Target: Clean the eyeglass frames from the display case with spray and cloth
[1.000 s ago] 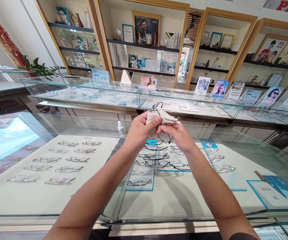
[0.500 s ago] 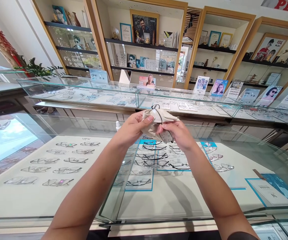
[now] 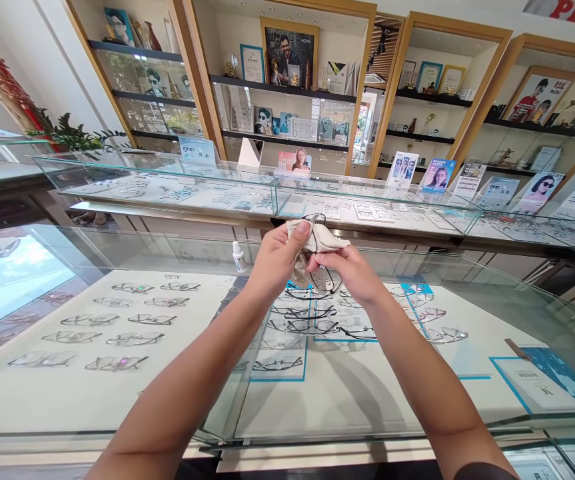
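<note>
Both of my hands are raised over a glass display counter. My left hand (image 3: 276,259) is closed on a beige cloth (image 3: 330,241), its thumb pressing the cloth over the upper lens of a pair of glasses. Those glasses (image 3: 325,283) have a thin dark frame and are held on edge, with the other lens hanging bare below. My right hand (image 3: 351,270) pinches the frame near its middle, with the cloth's loose edge lying against its fingers. The wrapped lens and part of the temples are hidden.
A small white spray bottle (image 3: 238,259) stands on the counter left of my hands. Rows of eyeglasses (image 3: 140,339) lie under the counter's glass. Behind runs a second glass showcase (image 3: 247,193) with upright cards, and wooden shelves (image 3: 287,87) line the wall.
My left hand has shifted slightly right, uncovering the spray bottle. Its thumb has moved up along the cloth, and the glasses and the cloth have tilted a little.
</note>
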Motion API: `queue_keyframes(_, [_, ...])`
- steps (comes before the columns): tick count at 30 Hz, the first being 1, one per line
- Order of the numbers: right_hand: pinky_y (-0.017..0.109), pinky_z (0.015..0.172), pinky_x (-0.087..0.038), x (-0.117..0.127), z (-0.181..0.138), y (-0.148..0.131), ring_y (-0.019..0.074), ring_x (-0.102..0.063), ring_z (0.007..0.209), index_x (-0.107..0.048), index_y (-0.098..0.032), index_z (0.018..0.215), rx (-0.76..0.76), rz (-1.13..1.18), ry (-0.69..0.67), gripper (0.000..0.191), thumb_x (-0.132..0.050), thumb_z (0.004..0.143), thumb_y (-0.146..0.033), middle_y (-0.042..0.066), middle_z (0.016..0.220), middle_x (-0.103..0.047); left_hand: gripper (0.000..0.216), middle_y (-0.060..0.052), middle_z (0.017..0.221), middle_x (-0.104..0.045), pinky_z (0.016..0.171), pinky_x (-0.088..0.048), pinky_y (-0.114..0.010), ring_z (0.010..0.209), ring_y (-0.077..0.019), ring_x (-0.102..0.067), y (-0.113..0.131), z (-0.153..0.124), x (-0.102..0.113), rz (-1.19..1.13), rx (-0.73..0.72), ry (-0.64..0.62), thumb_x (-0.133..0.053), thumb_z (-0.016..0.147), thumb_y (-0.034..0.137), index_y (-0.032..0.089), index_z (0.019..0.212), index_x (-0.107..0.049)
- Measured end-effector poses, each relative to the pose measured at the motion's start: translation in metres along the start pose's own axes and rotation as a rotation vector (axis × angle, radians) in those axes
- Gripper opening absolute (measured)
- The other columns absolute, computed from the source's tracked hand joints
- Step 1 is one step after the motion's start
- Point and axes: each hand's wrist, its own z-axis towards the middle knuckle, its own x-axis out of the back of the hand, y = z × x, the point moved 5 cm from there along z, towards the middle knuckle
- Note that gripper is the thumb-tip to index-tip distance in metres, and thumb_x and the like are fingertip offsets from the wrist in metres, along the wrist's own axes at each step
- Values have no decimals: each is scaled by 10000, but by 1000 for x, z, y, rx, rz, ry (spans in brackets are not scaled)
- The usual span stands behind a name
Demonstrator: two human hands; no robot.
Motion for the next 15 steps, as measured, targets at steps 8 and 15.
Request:
queue_keyframes(8, [356,839,-496,19,2,2,199,-612,871,-819,-264,830,-43,112,58,246,-771,877,-501,40,918,-732,511,-77,820,-778,691,-576,-280,787,-213,-738,1,13,18,-107,121,34,-911,783,605,144,942,-758])
queue_keyframes(15, [341,757,-474,39,3,-5,196,-560,870,-823,-292,891,65,69,212,207,-761,905,-489,42,1058,-700,515,-87,877,-802,750,-601,-301,897,-247,-766,-7,12,18,-95,244,-23,-909,800,582,143,1036,-781])
